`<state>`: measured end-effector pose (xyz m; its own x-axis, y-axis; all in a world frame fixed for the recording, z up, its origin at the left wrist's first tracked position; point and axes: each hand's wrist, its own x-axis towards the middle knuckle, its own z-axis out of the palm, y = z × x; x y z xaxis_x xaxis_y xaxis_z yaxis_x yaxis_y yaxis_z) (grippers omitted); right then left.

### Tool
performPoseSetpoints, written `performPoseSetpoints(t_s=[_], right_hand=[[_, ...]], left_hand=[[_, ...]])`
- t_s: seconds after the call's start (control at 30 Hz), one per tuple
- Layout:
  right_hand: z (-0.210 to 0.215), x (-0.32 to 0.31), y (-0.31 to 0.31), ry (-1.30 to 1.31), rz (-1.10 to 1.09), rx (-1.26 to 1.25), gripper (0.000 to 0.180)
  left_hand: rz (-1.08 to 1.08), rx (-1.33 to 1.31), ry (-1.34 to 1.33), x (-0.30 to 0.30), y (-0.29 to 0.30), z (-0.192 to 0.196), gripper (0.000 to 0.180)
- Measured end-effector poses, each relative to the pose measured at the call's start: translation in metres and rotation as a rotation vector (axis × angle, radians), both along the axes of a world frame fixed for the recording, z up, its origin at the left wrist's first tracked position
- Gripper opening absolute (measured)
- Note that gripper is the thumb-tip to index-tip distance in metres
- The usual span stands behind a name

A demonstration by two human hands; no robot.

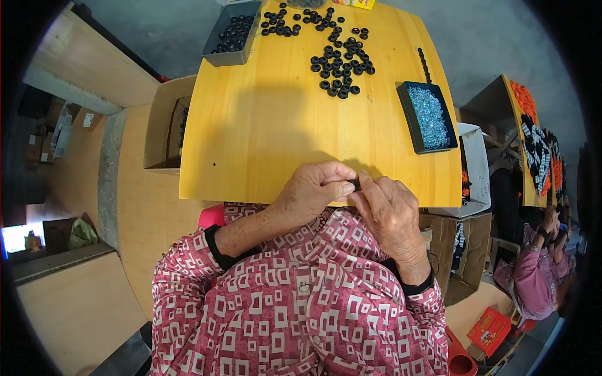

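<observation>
Just in front of me, at the near edge of the yellow table point(251, 141), my left hand point(316, 188) pinches a small black ring-shaped part point(355, 184) between thumb and fingers. My right hand point(387, 207) closes on the same part from the other side, its fingertips touching it. Most of the part is covered by fingers. Similar black rings point(342, 69) lie loose in a spread group toward the far side. Off to the right stands a black tray point(419, 149) filled with small clear bluish pieces point(429, 116).
A grey bin point(227, 59) of black parts stands at the far left corner. A dark thin strip point(424, 66) lies behind the black tray. Cardboard boxes point(164, 135) flank the table. At far right, another person point(538, 276) sits by a table with orange and striped items point(536, 147).
</observation>
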<state>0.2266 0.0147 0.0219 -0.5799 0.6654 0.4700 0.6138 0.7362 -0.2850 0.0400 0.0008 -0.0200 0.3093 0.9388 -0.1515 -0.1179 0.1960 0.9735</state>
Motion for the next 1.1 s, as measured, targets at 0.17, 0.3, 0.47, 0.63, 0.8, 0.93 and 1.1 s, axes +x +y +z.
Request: performPoseSetpoints(t_s=[0.17,0.3,0.47,0.63,0.8,0.93,1.1], right_hand=[[0.005,0.011,0.008,-0.025,0.109,-0.123,0.026],[-0.008,0.011,0.006,0.115,0.091,-0.212,0.025],[-0.010,0.000,-0.003,0.273,-0.004,-0.344,0.025],[-0.017,-0.002,0.000,0.125,-0.033,-0.109,0.028],[-0.016,-0.001,0.001,0.053,-0.003,-0.047,0.029],[-0.011,-0.005,-0.002,0.015,-0.034,-0.040,0.028],[-0.005,-0.003,0.004,0.038,0.008,-0.112,0.029]], left_hand=[[-0.004,-0.136,-0.142,0.004,-0.002,0.002,0.018],[-0.013,-0.041,-0.039,0.002,-0.001,-0.001,0.021],[0.034,-0.117,-0.189,0.003,-0.003,-0.006,0.020],[0.046,-0.086,-0.127,0.005,-0.001,-0.008,0.021],[0.020,-0.044,0.007,0.003,0.002,0.002,0.022],[-0.023,-0.057,-0.022,0.000,0.005,0.005,0.023],[-0.014,-0.053,-0.098,-0.002,0.004,-0.001,0.023]])
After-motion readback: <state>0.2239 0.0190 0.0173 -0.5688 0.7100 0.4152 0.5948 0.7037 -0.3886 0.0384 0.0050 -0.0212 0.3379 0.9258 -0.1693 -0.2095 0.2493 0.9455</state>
